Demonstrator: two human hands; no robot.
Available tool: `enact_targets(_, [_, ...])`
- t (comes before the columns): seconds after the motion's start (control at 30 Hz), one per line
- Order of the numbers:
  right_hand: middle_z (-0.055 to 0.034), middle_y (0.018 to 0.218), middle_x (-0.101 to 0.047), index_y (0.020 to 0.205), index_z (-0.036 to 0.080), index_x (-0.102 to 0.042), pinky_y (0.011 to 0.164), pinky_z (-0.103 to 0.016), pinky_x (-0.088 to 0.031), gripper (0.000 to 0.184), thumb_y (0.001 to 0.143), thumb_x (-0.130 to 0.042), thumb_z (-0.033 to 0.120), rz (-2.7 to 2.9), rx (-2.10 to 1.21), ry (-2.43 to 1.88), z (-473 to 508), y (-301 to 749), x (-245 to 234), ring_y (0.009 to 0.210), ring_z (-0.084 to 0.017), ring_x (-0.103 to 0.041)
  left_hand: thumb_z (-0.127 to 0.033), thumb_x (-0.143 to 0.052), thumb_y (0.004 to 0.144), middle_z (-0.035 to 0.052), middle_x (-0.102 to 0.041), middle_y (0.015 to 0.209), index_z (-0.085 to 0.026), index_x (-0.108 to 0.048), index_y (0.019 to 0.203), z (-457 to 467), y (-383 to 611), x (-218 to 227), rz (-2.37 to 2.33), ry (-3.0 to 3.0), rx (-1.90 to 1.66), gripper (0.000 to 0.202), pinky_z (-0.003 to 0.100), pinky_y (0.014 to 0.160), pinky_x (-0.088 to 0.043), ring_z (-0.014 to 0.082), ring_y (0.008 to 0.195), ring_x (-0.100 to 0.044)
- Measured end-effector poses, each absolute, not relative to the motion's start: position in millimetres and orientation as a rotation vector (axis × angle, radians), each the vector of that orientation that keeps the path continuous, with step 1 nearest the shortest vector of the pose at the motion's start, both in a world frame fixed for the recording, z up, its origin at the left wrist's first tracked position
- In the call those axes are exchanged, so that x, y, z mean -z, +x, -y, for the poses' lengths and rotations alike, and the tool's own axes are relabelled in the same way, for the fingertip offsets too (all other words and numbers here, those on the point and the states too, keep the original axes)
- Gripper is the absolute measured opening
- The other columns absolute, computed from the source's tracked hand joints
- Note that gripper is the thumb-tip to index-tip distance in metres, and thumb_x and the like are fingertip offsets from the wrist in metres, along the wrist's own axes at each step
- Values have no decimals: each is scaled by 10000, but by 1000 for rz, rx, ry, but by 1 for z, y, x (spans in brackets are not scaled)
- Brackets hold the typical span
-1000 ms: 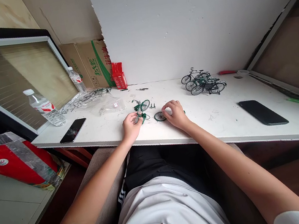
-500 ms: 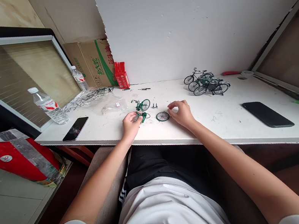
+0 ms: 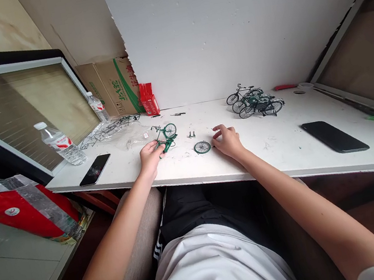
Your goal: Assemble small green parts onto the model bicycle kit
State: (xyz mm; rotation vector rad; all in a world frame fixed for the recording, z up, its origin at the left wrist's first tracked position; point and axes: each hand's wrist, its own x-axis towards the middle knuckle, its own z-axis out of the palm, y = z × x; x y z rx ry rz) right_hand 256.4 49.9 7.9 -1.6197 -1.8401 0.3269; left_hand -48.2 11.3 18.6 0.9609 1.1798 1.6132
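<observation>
A green model bicycle (image 3: 167, 138), with one spoked wheel visible on it, is gripped between the thumb and fingers of my left hand (image 3: 151, 158). To its right a loose green wheel (image 3: 202, 147) lies flat on the white table (image 3: 264, 150). My right hand (image 3: 226, 140) rests beside that wheel, fingers curved and apart, holding nothing that I can see. A few small green parts (image 3: 191, 134) sit just behind the wheel.
Several model bicycles (image 3: 255, 101) stand at the back. Dark phones (image 3: 334, 135) (image 3: 95, 169) lie at both sides. Water bottles (image 3: 61, 143), a thin parts frame (image 3: 112, 128), a clear bag (image 3: 132, 137), a red box (image 3: 148, 99) and a carton (image 3: 109, 88) occupy the left.
My left hand has moved left with the model bicycle, away from the loose wheel. My right hand stays beside the wheel, its fingers slightly more spread. The view has shifted a little.
</observation>
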Motion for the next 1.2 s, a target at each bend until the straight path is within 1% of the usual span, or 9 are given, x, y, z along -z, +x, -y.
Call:
enact_targets(0.13, [-124,1136,-798,1245,215,-605,951,-484,-409,315,934,-588,261,1836,-321,-1597,-50,255,-5,1283,-393,-494,-258,-977,567,131,-779,1172,-147,-701,1003,-16,-56,-16,-1143,895,-1608,528,297,799,-589,217,999,-734])
enact_targets(0.2, [-130,1154,-790,1227,214,-617,958,-490,-414,296,938,-577,264,1827,-307,-1571,-50,254,-4,1285,-394,-495,-227,-980,561,137,-779,1200,-148,-701,1044,-17,-57,-14,-1085,874,-1585,564,301,828,-590,215,1019,-740])
enact_targets(0.3, [-128,1187,-781,1186,215,-638,986,-507,-419,266,931,-573,249,1811,-301,-1542,-49,252,-4,1282,-390,-503,-193,-979,562,156,-767,1268,-152,-692,1119,-18,-55,-10,-1040,871,-1568,628,331,870,-597,237,1072,-747])
enact_targets(0.47, [-113,1228,-772,1109,212,-685,1041,-523,-422,219,924,-571,235,1831,-299,-1496,-46,249,-9,1272,-376,-515,-253,-977,602,183,-750,1315,-151,-684,1155,-18,-48,-1,-1052,967,-1604,634,386,928,-607,281,1138,-747])
enact_targets(0.6, [-113,1193,-782,1121,208,-734,1046,-506,-428,248,948,-562,256,1853,-290,-1456,-46,244,-13,1279,-373,-504,-304,-964,628,204,-756,1285,-140,-691,1150,-17,-43,3,-1111,1069,-1624,611,422,953,-606,309,1158,-738])
enact_targets(0.8, [-116,1206,-787,1194,211,-785,974,-476,-431,319,983,-547,234,2021,-201,-1525,-66,218,-24,1280,-383,-489,-288,-939,649,206,-762,1274,-147,-693,1129,-19,-40,3,-1108,1116,-1646,557,469,1049,-574,321,1222,-718])
enact_targets(0.87, [-130,1182,-795,1193,202,-796,946,-467,-429,321,988,-550,223,2105,-198,-1588,-75,208,-30,1264,-390,-492,-281,-932,652,206,-764,1272,-145,-696,1126,-20,-39,4,-1107,1121,-1651,547,481,1071,-564,318,1214,-723])
enact_targets(0.97, [-149,1118,-807,1116,195,-819,952,-480,-415,283,979,-572,215,2212,-160,-1685,-87,198,-37,1228,-391,-502,-275,-925,655,208,-766,1267,-143,-695,1116,-20,-38,4,-1112,1114,-1651,532,489,1090,-554,315,1204,-728])
enact_targets(1.2, [-141,983,-805,962,223,-823,954,-486,-438,209,943,-615,231,2296,-52,-1694,-95,198,-34,1154,-368,-546,-263,-923,668,197,-773,1251,-147,-691,1090,-19,-37,3,-1100,1097,-1656,495,477,1097,-549,305,1197,-731])
